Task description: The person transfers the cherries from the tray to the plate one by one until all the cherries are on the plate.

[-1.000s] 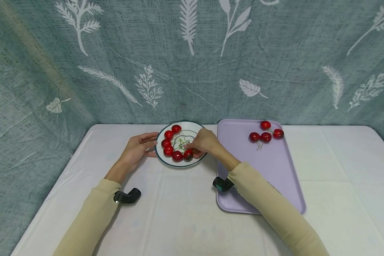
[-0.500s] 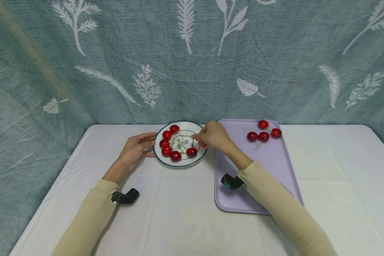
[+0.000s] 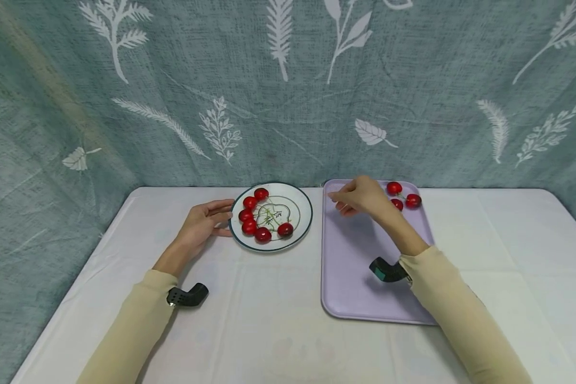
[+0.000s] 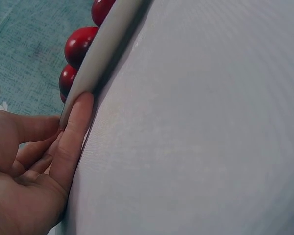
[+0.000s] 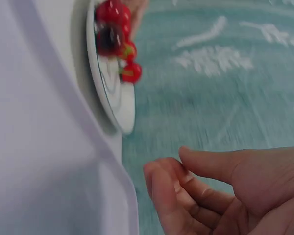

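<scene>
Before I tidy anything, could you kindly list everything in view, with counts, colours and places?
Backdrop cloth: one, grey-green with white leaf prints, at the back
Tablecloth: one, white, beneath everything
Plate: one, white with dark rim, on the tablecloth
Plate cherries: six, red, on the plate
Stems: too tangled to count, green, on the plate
Tray: one, lavender, right of the plate
Tray cherries: three visible, red, at the tray's far right
Wrist cameras: two, black, one per wrist
Sleeves: two, beige, on the forearms
Left hand: one, bare, touching the plate's left rim
Right hand: one, bare, above the tray
</scene>
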Tool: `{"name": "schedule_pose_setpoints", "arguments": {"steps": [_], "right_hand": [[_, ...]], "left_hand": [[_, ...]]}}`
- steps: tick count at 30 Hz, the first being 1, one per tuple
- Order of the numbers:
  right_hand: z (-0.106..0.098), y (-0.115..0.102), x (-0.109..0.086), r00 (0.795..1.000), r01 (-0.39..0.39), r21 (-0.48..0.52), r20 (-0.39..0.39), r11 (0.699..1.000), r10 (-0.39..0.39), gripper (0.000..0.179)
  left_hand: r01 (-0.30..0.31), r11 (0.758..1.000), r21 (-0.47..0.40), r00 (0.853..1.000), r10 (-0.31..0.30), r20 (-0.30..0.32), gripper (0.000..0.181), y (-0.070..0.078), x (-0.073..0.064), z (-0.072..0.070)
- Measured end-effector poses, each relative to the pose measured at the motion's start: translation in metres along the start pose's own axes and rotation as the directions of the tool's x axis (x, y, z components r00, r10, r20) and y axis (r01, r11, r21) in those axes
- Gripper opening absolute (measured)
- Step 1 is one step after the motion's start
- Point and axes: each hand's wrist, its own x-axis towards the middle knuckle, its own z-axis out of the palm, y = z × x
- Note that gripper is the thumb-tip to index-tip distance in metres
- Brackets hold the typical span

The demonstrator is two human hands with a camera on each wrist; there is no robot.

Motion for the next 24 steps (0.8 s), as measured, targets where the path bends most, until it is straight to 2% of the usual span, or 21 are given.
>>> {"name": "schedule_pose_setpoints", "arguments": {"steps": [6, 10, 15, 21, 24], "right_hand": [[-0.034, 0.022, -0.003, 0.994, -0.055, 0.177, 0.105, 0.983, 0.037, 0.042], [-0.049, 0.034, -0.006, 0.992, -0.068, 0.204, 0.115, 0.977, 0.045, 0.045], [-0.060, 0.048, -0.008, 0.995, -0.058, 0.185, 0.096, 0.981, 0.041, 0.041], [-0.071, 0.070, -0.016, 0.997, 0.067, 0.108, 0.025, 0.992, -0.070, 0.038], [-0.074, 0.080, -0.023, 0.994, 0.105, 0.028, -0.014, 0.994, -0.105, 0.037]], "left_hand": [[0.000, 1.000, 0.014, 1.000, 0.000, 0.007, 0.047, 0.003, -0.001, 0.000], [0.001, 1.000, 0.017, 1.000, -0.001, -0.002, 0.046, 0.003, -0.001, 0.000], [0.003, 1.000, 0.019, 1.000, -0.003, -0.012, 0.045, 0.001, 0.000, 0.001], [0.011, 1.000, 0.015, 1.000, -0.011, -0.015, 0.045, 0.000, 0.000, 0.001], [0.012, 1.000, 0.014, 1.000, -0.012, -0.014, 0.045, 0.001, 0.000, 0.001]]}}
